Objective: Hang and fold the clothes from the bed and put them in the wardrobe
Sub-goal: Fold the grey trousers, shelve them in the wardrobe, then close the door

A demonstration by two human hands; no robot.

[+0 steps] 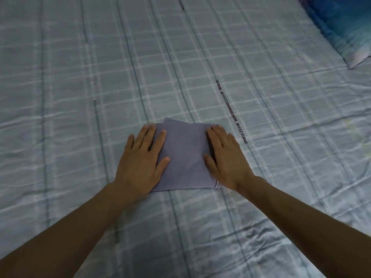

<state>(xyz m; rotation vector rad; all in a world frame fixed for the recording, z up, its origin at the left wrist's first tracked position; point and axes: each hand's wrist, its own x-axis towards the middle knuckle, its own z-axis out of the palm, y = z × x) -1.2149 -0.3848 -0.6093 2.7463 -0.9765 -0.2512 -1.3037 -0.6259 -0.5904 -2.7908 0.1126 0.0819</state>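
A small grey-lilac garment, folded into a rough square, lies flat on the bed in the middle of the head view. My left hand rests palm down on its left side, fingers spread. On the garment's right edge my right hand lies flat as well, fingers apart. Neither hand grips the cloth; both press on it from above. The wardrobe is not in view.
The bed is covered by a pale blue checked sheet with a line of printed lettering just right of the garment. A blue pillow lies at the far right corner.
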